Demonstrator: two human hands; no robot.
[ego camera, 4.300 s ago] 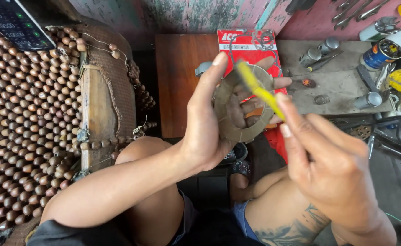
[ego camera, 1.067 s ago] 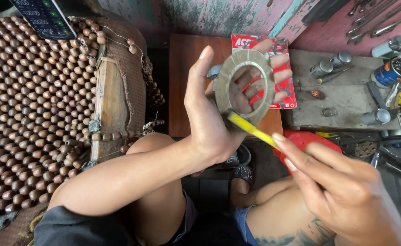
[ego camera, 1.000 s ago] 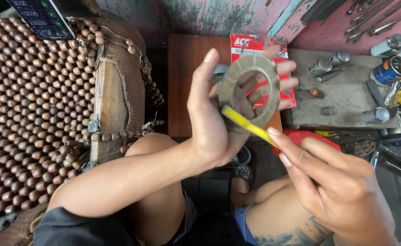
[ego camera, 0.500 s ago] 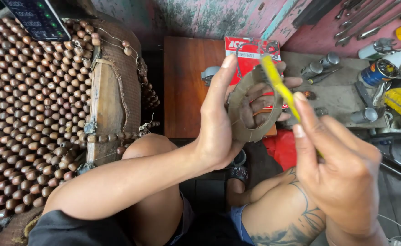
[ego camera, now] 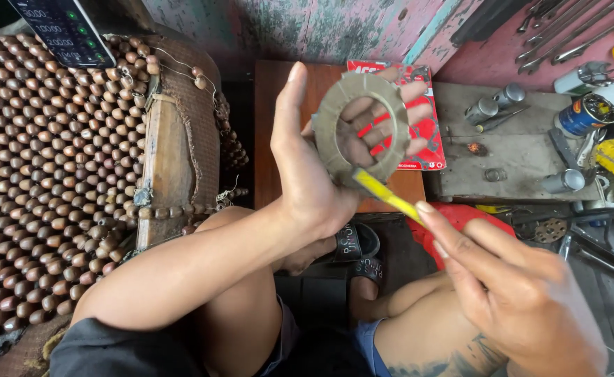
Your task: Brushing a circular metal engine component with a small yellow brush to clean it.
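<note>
Left hand [ego camera: 307, 174]: fingers gripping the grey friction ring [ego camera: 363, 129] upright;
Right hand [ego camera: 523, 300]: fingers pinching the yellow tool [ego camera: 384, 195], touching the ring's 6 o'clock edge;
Technique: ring is best kept steady, strokes light.

The yellow tool [ego camera: 384, 197] is partly hidden: its rear end disappears inside the right hand [ego camera: 523, 300], so its handle and kind cannot be told. The right hand is cut off by the bottom edge at about five o'clock. The grey ring disc [ego camera: 363, 129] covers parts of the left hand's [ego camera: 321, 160] fingers [ego camera: 391, 132]. The red packet [ego camera: 418, 126] is largely masked behind them. At one o'clock, long metal tools [ego camera: 565, 35] run off the top edge. At eleven o'clock, a dark screen device [ego camera: 66, 31] is cropped.
</note>
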